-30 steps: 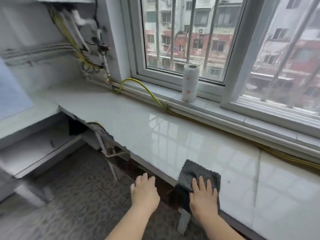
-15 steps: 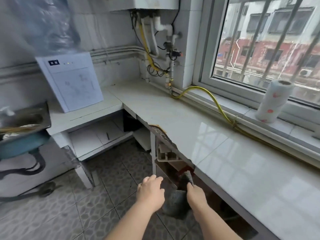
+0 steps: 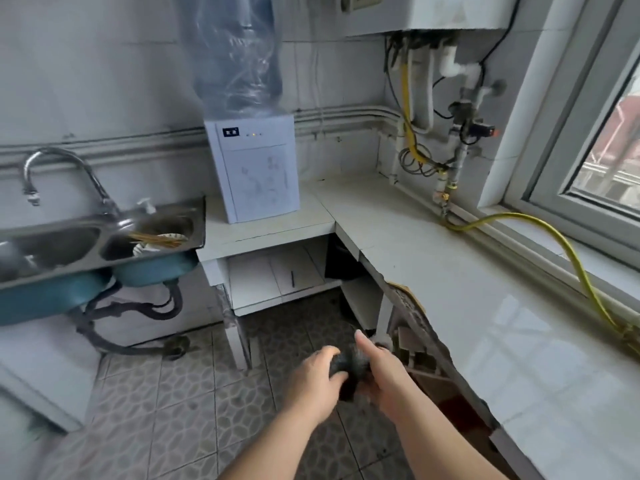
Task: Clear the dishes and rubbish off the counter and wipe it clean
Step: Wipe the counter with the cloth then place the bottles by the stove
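A dark grey cloth point(image 3: 348, 367) is bunched up between both hands, low in the middle of the head view, above the tiled floor. My left hand point(image 3: 311, 379) grips its left side and my right hand point(image 3: 384, 374) grips its right side, index finger pointing up. The white counter point(image 3: 467, 296) runs along the right under the window, its surface bare and glossy. At the left stands a steel double sink point(image 3: 104, 237); its right basin holds a white dish with chopsticks point(image 3: 157, 241).
A white water dispenser point(image 3: 254, 171) with a plastic-wrapped bottle stands on the lower counter in the corner. A yellow gas hose point(image 3: 540, 233) lies along the sill. Pipes and a water heater hang on the far wall. The counter's front edge is broken near my hands.
My right hand pulled the cloth off the counter edge and both hands now bunch it together. My view has swung left, bringing the sink and dispenser into sight.
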